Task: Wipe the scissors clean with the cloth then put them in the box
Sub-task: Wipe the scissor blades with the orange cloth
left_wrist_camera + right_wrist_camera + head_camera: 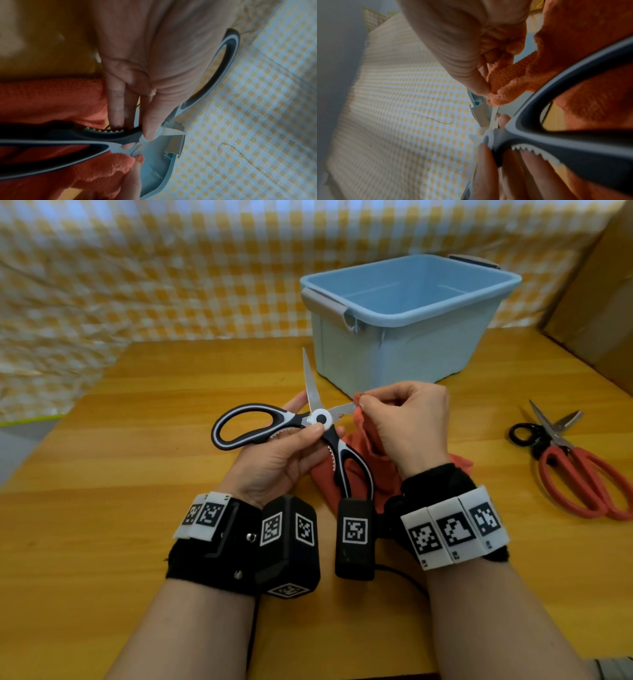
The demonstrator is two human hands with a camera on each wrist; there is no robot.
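Black-and-white kitchen scissors (291, 426) are held spread apart above the wooden table. My left hand (284, 453) grips them at the pivot, thumb on the white disc. One blade points up and away; the other points right into the orange-red cloth (370, 446). My right hand (407, 419) pinches the cloth around that blade. The rest of the cloth hangs to the table under the scissors' lower handle. In the left wrist view the scissors (102, 136) and cloth (51, 101) show close up. In the right wrist view my fingers press cloth (505, 86) onto the blade by the scissors handle (556, 111).
A light blue plastic box (404, 316) stands open-topped just behind the hands. Red-handled scissors (582, 477) and a black-handled pair (534, 433) lie on the table (137, 440) at right. A yellow checked cloth hangs behind; a cardboard box (599, 285) is at far right.
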